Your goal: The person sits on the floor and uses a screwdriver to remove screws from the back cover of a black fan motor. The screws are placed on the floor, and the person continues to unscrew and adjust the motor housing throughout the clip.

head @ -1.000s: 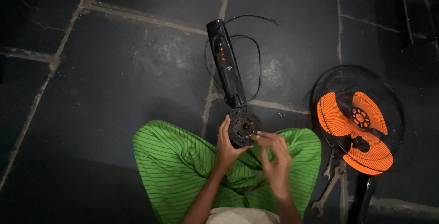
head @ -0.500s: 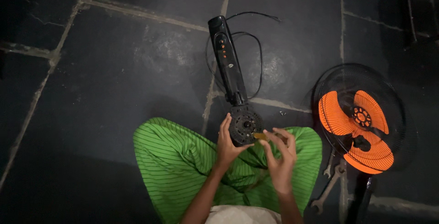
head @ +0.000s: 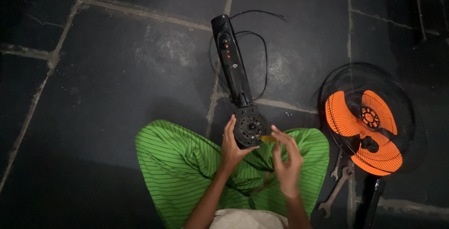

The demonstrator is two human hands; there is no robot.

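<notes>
Fingers of the left hand (head: 232, 145) curl round the left rim of the motor (head: 250, 127), gripping it; the thumb lies below the motor's face. Right hand (head: 286, 162) stands just right of the motor, fingers half bent, fingertips pinching a small yellow-brown piece (head: 268, 138) that touches the motor's right edge. What this piece is cannot be made out.

Hidden or cut off: the forearms leave the bottom edge; the motor's underside is covered by the left hand; the dim light blurs detail on the motor's face.

Axis: the motor sits at the near end of a long black housing (head: 230, 60). The long axis runs from the motor up and slightly left, away from the person, the round face turned up to the camera. The motor rests between the knees, over the green striped cloth (head: 177, 163). A black cord (head: 255, 46) loops right of the housing.

Well right of the motor lies a fan guard (head: 402, 116) with orange blades (head: 369, 130); two wrenches (head: 337, 182) lie below it.

Change: half a second earlier the right hand lay closer over the motor's right edge; it now stands slightly lower and farther right. The left hand's grip and the housing are unchanged.
</notes>
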